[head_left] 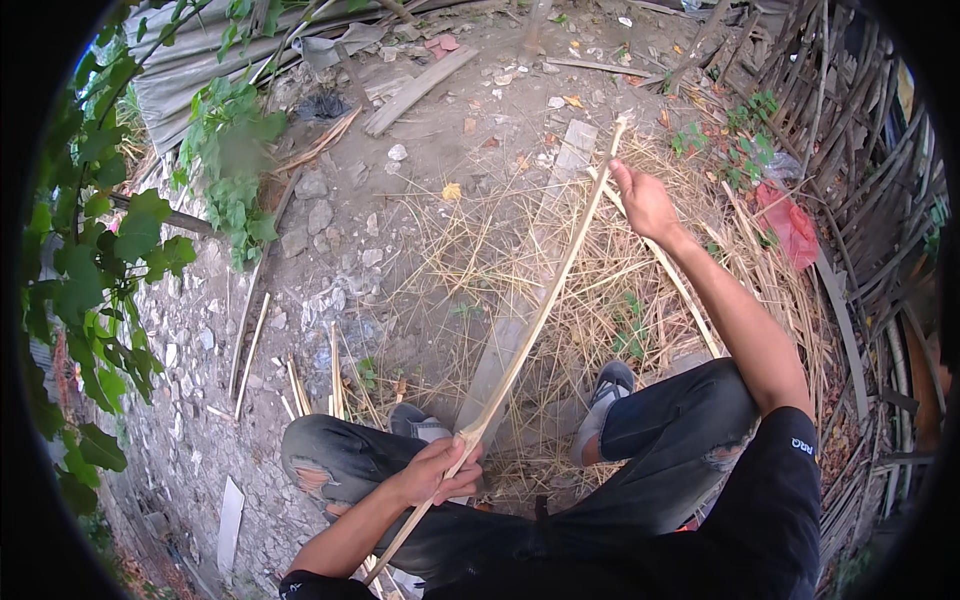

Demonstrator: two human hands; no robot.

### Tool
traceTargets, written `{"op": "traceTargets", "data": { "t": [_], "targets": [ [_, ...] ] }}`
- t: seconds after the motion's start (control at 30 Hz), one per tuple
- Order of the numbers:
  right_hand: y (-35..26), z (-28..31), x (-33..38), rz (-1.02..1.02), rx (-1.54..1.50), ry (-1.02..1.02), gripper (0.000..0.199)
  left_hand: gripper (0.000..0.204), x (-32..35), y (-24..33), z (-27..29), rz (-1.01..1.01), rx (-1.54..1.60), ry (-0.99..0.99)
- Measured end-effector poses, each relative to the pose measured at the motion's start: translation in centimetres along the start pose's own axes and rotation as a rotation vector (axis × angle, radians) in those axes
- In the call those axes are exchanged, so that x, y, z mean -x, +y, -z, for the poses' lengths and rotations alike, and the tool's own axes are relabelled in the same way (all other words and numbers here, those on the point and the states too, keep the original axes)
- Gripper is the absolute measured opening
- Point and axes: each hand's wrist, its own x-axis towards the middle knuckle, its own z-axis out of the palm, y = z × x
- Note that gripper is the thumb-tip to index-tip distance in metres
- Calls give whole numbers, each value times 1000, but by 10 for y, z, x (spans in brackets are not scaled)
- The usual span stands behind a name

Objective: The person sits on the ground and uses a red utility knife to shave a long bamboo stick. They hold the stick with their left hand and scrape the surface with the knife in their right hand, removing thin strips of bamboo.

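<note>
A long pale strip of split bamboo or cane slants across my lap, from low on the left to the upper right. My left hand is closed around its lower part, just below a knobbly joint. Near the strip's far end, my right hand grips it with the arm stretched out, thumb along the strip. A second pale strip runs behind the right wrist toward my right knee; whether that hand also touches it I cannot tell. Beneath both strips lies a narrow board between my feet.
Thin shavings litter the ground ahead. Several cut strips stand beside my left knee. A stick fence and a red plastic bag are at right. Leafy vines hang at left, above stony ground. A loose plank lies farther off.
</note>
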Motion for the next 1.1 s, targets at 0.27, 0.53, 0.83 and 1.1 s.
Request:
{"op": "traceTargets", "data": {
  "t": [0.27, 0.53, 0.83, 1.1],
  "targets": [
    [125, 47, -1, -243, -58, 313, 74, 39, 9, -16, 13, -52, -45, -106],
    [-8, 37, 40, -89, -548, -55, 49, 53, -7, 5, -13, -169, -382, 146],
    [-44, 31, 52, -37, -861, -207, 30, 53, -12, 9, -15, -44, -569, 109],
    [-31, 19, 41, 67, -459, 102, 53, 55, -7, 10, -21, -170, -481, 139]
  ]
}}
